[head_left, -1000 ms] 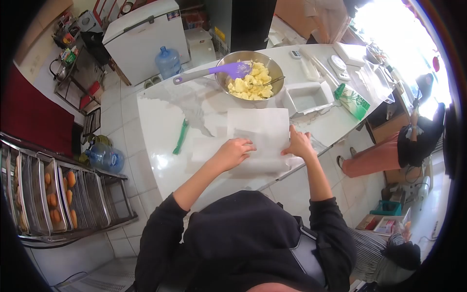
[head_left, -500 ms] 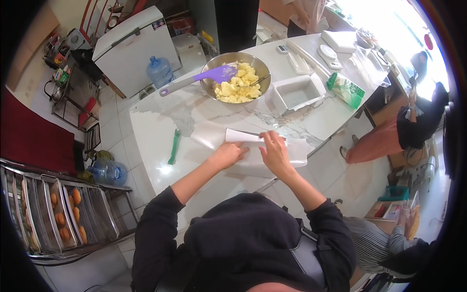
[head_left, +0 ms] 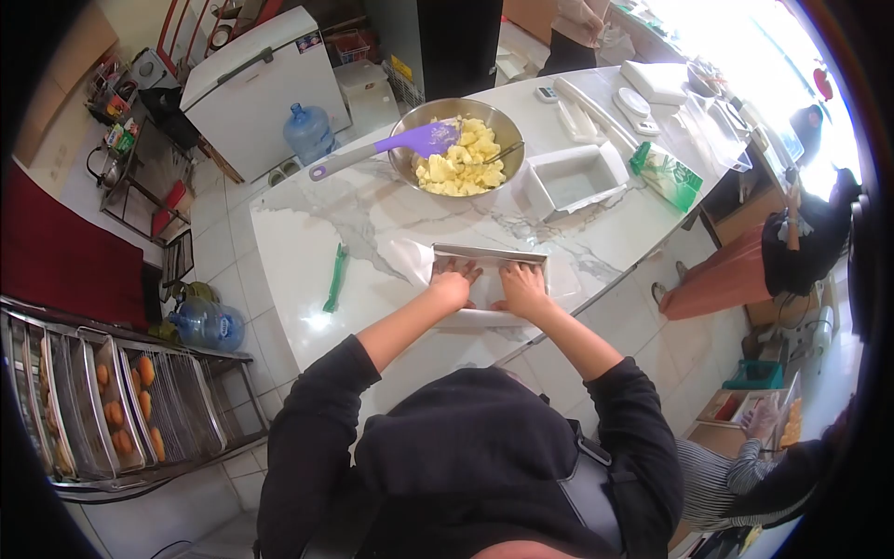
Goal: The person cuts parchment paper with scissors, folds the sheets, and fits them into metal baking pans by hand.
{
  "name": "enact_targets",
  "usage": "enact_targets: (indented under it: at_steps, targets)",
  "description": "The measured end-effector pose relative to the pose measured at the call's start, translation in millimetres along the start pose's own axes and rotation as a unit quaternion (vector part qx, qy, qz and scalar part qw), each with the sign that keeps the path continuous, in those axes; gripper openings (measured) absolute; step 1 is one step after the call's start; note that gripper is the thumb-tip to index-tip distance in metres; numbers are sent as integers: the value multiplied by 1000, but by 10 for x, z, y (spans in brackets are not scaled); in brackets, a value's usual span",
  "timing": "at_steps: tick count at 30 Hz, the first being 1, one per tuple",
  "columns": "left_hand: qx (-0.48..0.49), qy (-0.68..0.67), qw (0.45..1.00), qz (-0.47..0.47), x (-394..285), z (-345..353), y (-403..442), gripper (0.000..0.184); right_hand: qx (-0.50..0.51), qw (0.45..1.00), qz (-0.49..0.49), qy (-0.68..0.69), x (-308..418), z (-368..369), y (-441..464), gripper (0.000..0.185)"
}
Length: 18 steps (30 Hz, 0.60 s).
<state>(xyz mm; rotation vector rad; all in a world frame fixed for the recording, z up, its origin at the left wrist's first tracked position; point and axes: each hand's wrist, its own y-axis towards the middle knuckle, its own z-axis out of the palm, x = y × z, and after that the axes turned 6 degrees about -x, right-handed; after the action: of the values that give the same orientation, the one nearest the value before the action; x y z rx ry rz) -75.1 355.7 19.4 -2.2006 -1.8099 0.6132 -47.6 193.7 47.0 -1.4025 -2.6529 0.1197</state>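
Both my hands are down inside a rectangular metal loaf pan (head_left: 494, 252) near the table's front edge. White baking paper (head_left: 411, 259) lines it and sticks out past the pan's left end. My left hand (head_left: 453, 285) presses the paper near the left end, fingers spread. Toward the right end, my right hand (head_left: 523, 288) lies against the paper with its fingers apart. The fingertips are partly hidden in the pan. Behind it stands a steel bowl (head_left: 399, 173) of pale yellow, lumpy mixture (head_left: 466, 160), a purple spatula (head_left: 424, 140) resting in it.
A second paper-lined loaf pan (head_left: 579, 179) stands right of the bowl, beside a green-and-white packet (head_left: 667, 177). On the left lies a green strip (head_left: 335, 278). Scales (head_left: 635, 106) are farther back. A tray rack (head_left: 121, 401) stands left; co-workers (head_left: 722, 265) are at the right and back.
My hands have gone from folding the paper over the pan to pressing it down inside. The pan's opening now shows. The spatula and bowl stay put.
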Motion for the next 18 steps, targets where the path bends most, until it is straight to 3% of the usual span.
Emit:
enact_targets:
  at_steps: [3,6,9,12,16,18]
  targets:
    - [0,2,1000,-18,-18,-48,63,81,-120,991,12,49,1,-237,8,52]
    - [-7,4,1000,0,-47,-89,62,72,-226,972,-41,46,-126,-381,124,35]
    - [-45,-14,998,42,-49,-100,5,64,-206,972,-108,21,-281,-191,237,24]
    - [-53,-70,995,54,-12,-181,-23,59,-267,951,-125,97,-330,-185,326,15]
    - [-71,-33,993,84,2,-197,-44,56,-263,942,-108,178,-290,-355,383,11]
    - [-56,-33,996,56,-57,-242,-63,56,-242,950,-79,180,-308,-370,427,10]
